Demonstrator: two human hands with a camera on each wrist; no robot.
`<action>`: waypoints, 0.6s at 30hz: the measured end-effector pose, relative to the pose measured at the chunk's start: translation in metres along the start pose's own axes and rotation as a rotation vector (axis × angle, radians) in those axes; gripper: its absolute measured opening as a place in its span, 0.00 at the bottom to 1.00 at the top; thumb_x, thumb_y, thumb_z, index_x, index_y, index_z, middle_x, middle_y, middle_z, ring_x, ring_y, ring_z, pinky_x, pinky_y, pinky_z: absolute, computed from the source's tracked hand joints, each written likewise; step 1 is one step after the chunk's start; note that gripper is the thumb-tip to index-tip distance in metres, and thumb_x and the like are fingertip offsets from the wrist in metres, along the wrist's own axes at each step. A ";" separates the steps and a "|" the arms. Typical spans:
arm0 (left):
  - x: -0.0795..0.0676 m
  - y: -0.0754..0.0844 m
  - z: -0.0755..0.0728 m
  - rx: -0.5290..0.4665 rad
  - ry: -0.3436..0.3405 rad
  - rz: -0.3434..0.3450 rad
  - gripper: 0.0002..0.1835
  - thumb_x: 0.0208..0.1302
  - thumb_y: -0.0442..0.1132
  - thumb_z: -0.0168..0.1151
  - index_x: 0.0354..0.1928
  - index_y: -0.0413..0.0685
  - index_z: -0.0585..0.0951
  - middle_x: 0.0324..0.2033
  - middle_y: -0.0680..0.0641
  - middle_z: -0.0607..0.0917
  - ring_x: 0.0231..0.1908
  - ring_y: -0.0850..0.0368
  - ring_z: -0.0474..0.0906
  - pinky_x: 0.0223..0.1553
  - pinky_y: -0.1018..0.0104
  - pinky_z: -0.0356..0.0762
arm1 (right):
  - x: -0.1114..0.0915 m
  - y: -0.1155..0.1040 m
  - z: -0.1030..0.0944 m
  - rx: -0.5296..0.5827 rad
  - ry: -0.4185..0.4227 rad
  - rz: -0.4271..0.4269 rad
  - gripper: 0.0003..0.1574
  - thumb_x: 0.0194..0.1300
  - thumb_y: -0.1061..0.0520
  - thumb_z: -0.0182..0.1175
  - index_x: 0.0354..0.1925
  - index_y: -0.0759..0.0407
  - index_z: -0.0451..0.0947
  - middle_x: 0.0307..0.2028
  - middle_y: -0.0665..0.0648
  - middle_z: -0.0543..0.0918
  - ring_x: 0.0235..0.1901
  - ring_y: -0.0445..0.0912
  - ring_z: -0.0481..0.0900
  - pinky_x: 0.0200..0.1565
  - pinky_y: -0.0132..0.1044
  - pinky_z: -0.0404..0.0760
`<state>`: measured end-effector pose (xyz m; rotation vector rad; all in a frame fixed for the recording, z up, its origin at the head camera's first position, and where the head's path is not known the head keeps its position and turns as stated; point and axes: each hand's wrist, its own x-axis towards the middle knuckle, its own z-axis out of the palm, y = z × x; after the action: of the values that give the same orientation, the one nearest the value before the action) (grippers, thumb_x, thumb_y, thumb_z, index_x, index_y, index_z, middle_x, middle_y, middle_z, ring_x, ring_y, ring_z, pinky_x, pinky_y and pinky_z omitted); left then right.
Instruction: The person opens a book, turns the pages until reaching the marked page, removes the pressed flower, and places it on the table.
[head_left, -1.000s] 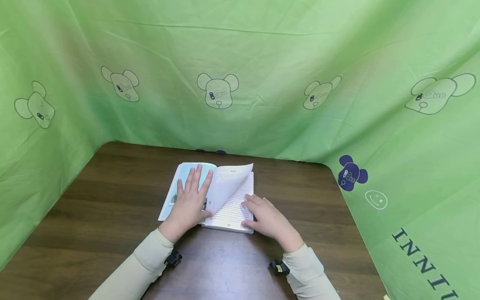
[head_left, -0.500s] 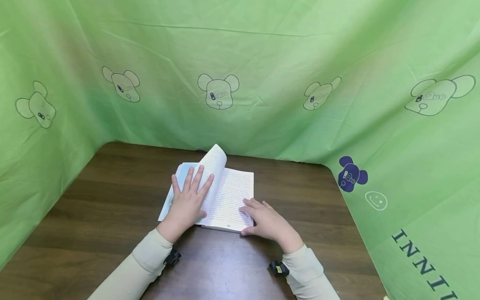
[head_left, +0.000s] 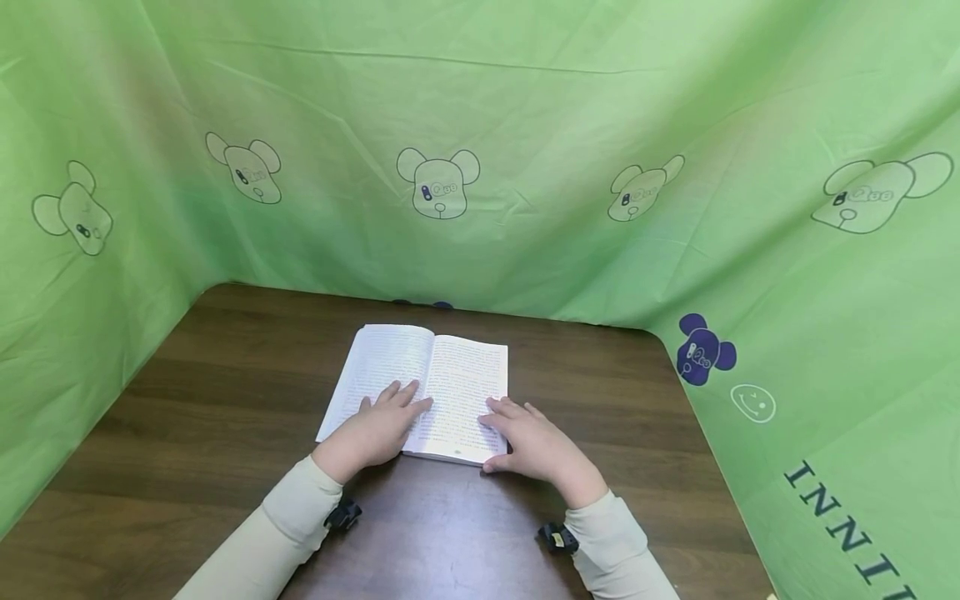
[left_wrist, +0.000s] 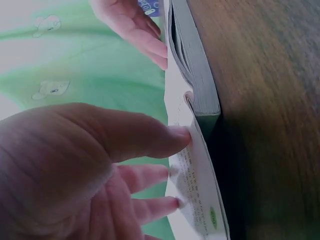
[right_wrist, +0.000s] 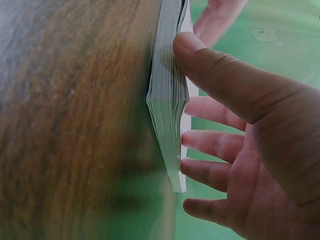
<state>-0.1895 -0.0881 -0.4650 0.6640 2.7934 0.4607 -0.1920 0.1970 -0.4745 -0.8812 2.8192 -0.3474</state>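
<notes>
An open book (head_left: 457, 375) of printed text lies on the table, both pages spread nearly flat. My left hand (head_left: 377, 429) rests on the lower part of the left page, its fingertips near the spine. In the left wrist view its thumb (left_wrist: 145, 135) touches the page beside the fold. Over at the lower right corner, my right hand (head_left: 536, 446) lies with fairly straight fingers on the right page. The right wrist view has that thumb (right_wrist: 200, 55) against the edge of the page block (right_wrist: 170, 95), with the fingers along its upper side.
A dark wooden table (head_left: 225, 400) bears the book. Green cloth (head_left: 525, 100) printed with bear heads hangs around its back and sides. Black wrist cameras sit at the left cuff (head_left: 343, 515) and the right cuff (head_left: 558, 537).
A leaf has turned from right to left and now lies flat over the blue illustrated page. My left hand has slid down toward the page's lower edge; the right hand shifted slightly down.
</notes>
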 end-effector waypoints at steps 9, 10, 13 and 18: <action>0.002 -0.007 0.004 -0.076 -0.068 -0.002 0.26 0.74 0.42 0.57 0.72 0.50 0.74 0.79 0.38 0.58 0.78 0.34 0.51 0.64 0.21 0.56 | 0.000 -0.002 -0.001 -0.007 -0.002 -0.008 0.47 0.55 0.38 0.76 0.67 0.57 0.76 0.73 0.63 0.69 0.75 0.61 0.64 0.72 0.65 0.59; 0.002 -0.008 0.004 -0.082 -0.068 -0.002 0.27 0.74 0.45 0.59 0.72 0.50 0.74 0.79 0.39 0.58 0.78 0.34 0.51 0.64 0.20 0.56 | 0.000 -0.002 -0.001 -0.009 -0.002 -0.009 0.47 0.56 0.37 0.75 0.67 0.57 0.76 0.73 0.63 0.69 0.75 0.61 0.64 0.72 0.65 0.59; 0.002 -0.008 0.004 -0.098 -0.059 -0.006 0.31 0.71 0.54 0.64 0.71 0.50 0.75 0.79 0.39 0.59 0.78 0.34 0.51 0.64 0.20 0.56 | 0.000 -0.001 -0.001 -0.017 0.002 -0.017 0.45 0.57 0.37 0.74 0.66 0.57 0.77 0.73 0.62 0.70 0.74 0.60 0.65 0.72 0.65 0.59; 0.001 -0.009 0.003 -0.104 -0.036 -0.035 0.39 0.65 0.55 0.70 0.75 0.49 0.70 0.79 0.43 0.61 0.78 0.37 0.53 0.64 0.19 0.55 | 0.000 0.000 -0.002 -0.069 0.026 -0.090 0.33 0.61 0.41 0.72 0.59 0.56 0.83 0.69 0.60 0.76 0.71 0.57 0.70 0.71 0.65 0.61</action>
<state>-0.1931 -0.0942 -0.4712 0.5934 2.7217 0.5764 -0.1924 0.1972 -0.4722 -1.0274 2.8366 -0.2770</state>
